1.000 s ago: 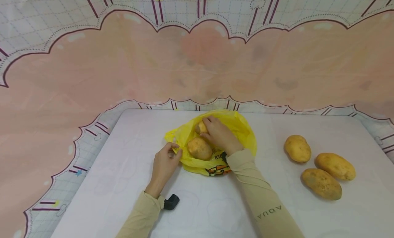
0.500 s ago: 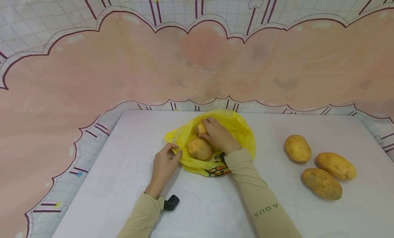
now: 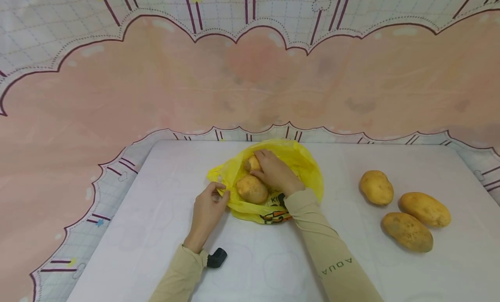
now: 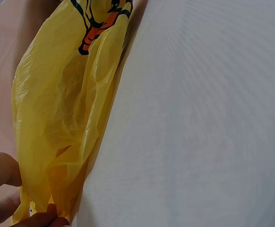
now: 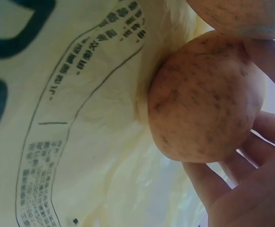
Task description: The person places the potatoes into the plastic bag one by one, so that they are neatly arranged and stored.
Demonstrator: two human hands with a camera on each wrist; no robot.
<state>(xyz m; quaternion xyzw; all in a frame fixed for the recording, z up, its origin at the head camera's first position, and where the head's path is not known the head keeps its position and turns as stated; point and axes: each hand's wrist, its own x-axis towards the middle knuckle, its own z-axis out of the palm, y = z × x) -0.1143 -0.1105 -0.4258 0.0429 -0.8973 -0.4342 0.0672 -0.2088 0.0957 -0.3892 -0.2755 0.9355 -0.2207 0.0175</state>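
A yellow plastic bag (image 3: 308, 163) with dark and orange print lies spread with its mouth facing up. My left hand (image 3: 207, 208) pinches the bag's left edge between thumb and fingers; the left wrist view shows the crumpled yellow film (image 4: 57, 118) drawn toward those fingertips. Inside the bag, my right hand (image 3: 278, 172) grips a potato (image 3: 252, 163), its fingers curled round the potato's side in the right wrist view, where the brown-speckled skin (image 5: 203, 99) shows. Another potato (image 3: 251, 189) rests in the bag just in front of it.
On the white table (image 3: 156, 185), to the right of the bag, lie three loose potatoes: a rounder one (image 3: 376, 188), a long one (image 3: 425, 209) and a darker one (image 3: 407, 232). A patterned cloth (image 3: 250, 76) hangs behind the table.
Almost nothing moves. The right hand and its potato shift very slightly left inside the bag; the left hand keeps its hold on the bag's edge.
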